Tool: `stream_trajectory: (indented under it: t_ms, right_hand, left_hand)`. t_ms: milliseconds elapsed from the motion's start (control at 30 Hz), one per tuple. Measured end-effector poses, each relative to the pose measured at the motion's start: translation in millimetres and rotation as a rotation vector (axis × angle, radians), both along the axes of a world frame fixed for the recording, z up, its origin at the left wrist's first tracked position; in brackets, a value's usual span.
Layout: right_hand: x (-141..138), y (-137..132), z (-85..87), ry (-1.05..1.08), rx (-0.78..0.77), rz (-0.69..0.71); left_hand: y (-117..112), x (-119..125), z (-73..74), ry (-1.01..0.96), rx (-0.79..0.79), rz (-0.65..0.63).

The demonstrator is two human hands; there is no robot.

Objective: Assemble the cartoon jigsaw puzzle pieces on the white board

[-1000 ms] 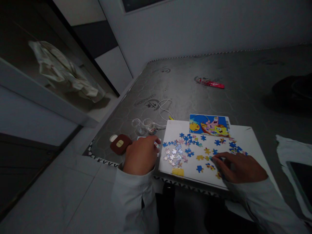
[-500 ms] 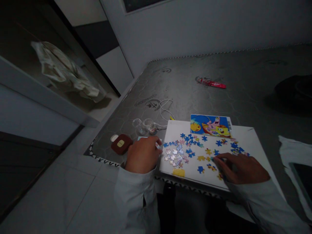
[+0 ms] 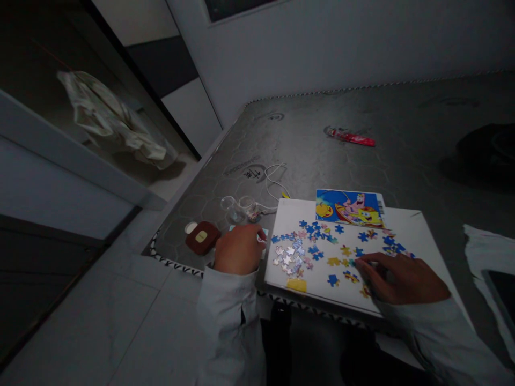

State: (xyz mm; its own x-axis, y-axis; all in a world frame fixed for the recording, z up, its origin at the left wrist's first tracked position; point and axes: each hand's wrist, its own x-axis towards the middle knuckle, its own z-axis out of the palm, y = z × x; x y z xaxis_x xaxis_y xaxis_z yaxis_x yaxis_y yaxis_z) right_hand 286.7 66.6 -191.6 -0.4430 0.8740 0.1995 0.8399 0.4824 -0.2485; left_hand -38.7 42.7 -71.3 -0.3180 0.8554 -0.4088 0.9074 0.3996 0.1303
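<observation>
Light-blue card [image 3: 235, 228] lies under the left hand [image 3: 238, 249], its fingers curled and pinching a small pale scrap [image 3: 261, 240], too hidden to identify. Rightward, thin cardboard jigsaw pieces [image 3: 309, 252] in blue, silver and yellow lie scattered on a white board [image 3: 285, 212]; judged light and stiff, best taken by their edges. The right hand [image 3: 402, 280] sits spread, fingertips [image 3: 359, 261] at the pieces, below a cartoon picture card [image 3: 349, 208].
</observation>
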Motion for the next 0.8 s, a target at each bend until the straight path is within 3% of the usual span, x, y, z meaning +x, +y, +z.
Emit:
stream_trajectory:
  t_ms: [633,800]
  right_hand:
    - [0.8,-1.8,5.4,0.011,0.048,0.018]
    - [1.5,-1.2,4.6,0.039,0.062,0.007]
  left_hand:
    - [10.7,3.7,-17.7,-0.044,-0.035,-0.018]
    - [9.6,4.7,-16.6,-0.034,-0.036,-0.025]
